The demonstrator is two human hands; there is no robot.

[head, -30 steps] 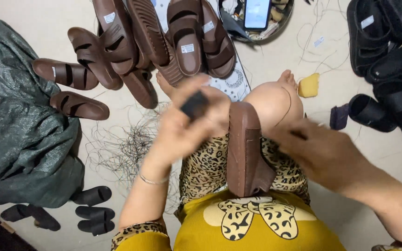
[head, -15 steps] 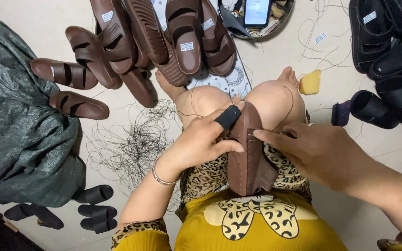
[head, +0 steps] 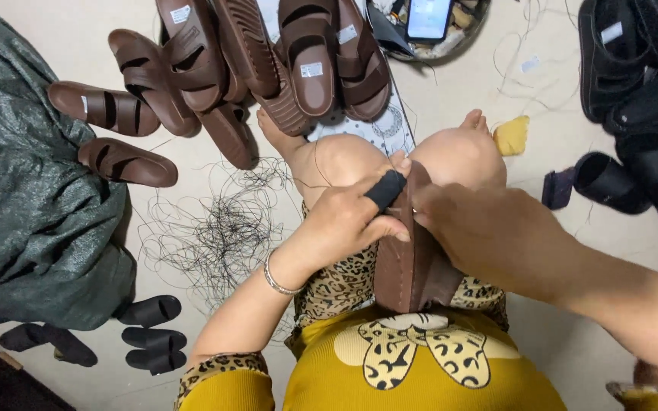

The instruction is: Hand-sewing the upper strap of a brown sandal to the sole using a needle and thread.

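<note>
Both hands (head: 420, 228) grip one dark brown, ribbed-soled sandal (head: 409, 266), sole up.

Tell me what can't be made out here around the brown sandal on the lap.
Head view only:
- Brown sandal: its toe end is hidden under both hands.
- Right hand: fingertips hidden behind the sandal's edge, so its grip is unclear.
- Left hand: the black sleeve on its finger hides the fingertip.
- Phone: cut off by the top edge.

My left hand (head: 344, 221), black sleeve (head: 386, 189) on its forefinger, presses a brown sandal (head: 409, 262) standing on edge in my lap. My right hand (head: 496, 232) grips its other side. Brown sandals (head: 268, 68) pile ahead; loose threads (head: 215, 228) litter the floor (head: 466, 91).
</note>
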